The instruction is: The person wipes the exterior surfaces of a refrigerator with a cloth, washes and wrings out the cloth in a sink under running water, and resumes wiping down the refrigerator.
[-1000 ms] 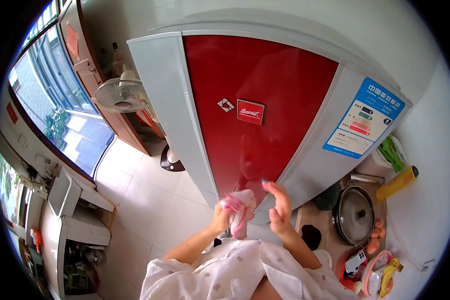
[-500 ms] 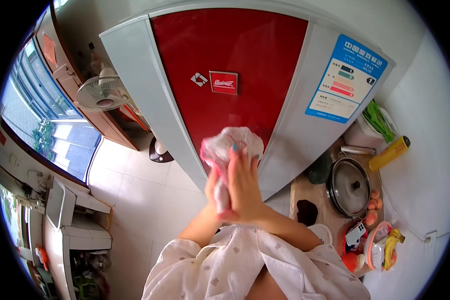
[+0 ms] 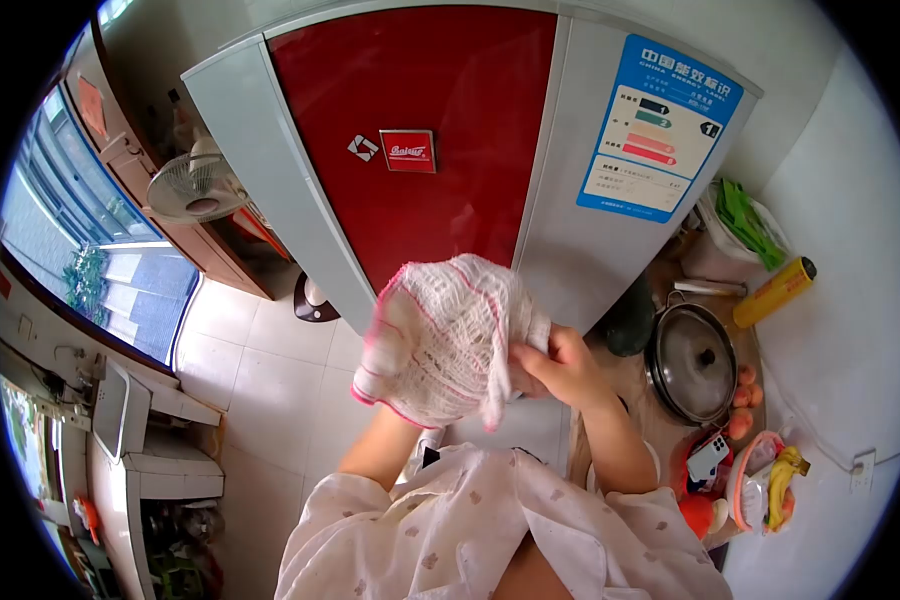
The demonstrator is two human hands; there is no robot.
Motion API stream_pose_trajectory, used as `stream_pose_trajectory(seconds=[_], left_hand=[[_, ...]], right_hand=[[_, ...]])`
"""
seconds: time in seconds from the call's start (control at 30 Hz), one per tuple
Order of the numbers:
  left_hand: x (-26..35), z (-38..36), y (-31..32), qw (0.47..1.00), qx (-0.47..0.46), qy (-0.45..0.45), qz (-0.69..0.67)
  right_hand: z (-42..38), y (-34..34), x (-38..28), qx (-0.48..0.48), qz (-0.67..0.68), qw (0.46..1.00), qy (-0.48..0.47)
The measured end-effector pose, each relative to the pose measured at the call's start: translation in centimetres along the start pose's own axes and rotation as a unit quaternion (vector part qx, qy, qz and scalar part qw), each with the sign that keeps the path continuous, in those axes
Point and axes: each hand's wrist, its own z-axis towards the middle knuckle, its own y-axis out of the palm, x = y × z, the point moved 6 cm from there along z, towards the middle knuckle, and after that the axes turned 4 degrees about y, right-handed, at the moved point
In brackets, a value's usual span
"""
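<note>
A white dishcloth [image 3: 440,340] with pink edging is spread in front of my body, before the red and grey refrigerator [image 3: 420,80]. My right hand [image 3: 565,368] is closed on the cloth's right edge, thumb and fingers pinching a fold. Behind the cloth lies my left hand, its fingers fully covered; only my left forearm [image 3: 378,447] shows below. Whether those fingers are closed cannot be made out. A loose corner of the cloth hangs down near the middle.
At right, a wooden table [image 3: 610,400] bears a lidded pan [image 3: 690,365], a yellow roll [image 3: 775,292], peaches [image 3: 742,400], a phone [image 3: 708,457] and a basket [image 3: 738,490] with bananas [image 3: 785,482]. A fan [image 3: 195,187] stands left by the doorway.
The cloth was bunched between my two pressed-together hands; now it is spread out wider. My right hand has moved right to its edge, and my left hand has gone behind it.
</note>
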Motion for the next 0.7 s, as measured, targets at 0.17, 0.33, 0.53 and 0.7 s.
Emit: stream_pose_trajectory(seconds=[0.17, 0.33, 0.53, 0.7], left_hand=[[4.9, -0.2, 6.5, 0.913, -0.291, -0.025, 0.285], [5.5, -1.4, 6.8, 0.733, -0.320, -0.186, 0.571], [6.7, -0.5, 6.4, 0.704, -0.155, 0.062, 0.691], [3.6, -1.4, 5.7, 0.865, -0.224, 0.030, 0.447]], right_hand=[[-1.0, -3.5, -4.1, 0.016, -0.177, 0.938, -0.296], [-0.6, -4.0, -4.0, -0.204, 0.020, 0.926, -0.316], [0.5, 1.2, -1.3, -0.036, 0.069, 0.961, -0.265], [1.0, 3.7, -3.1, 0.214, -0.070, 0.928, -0.297]])
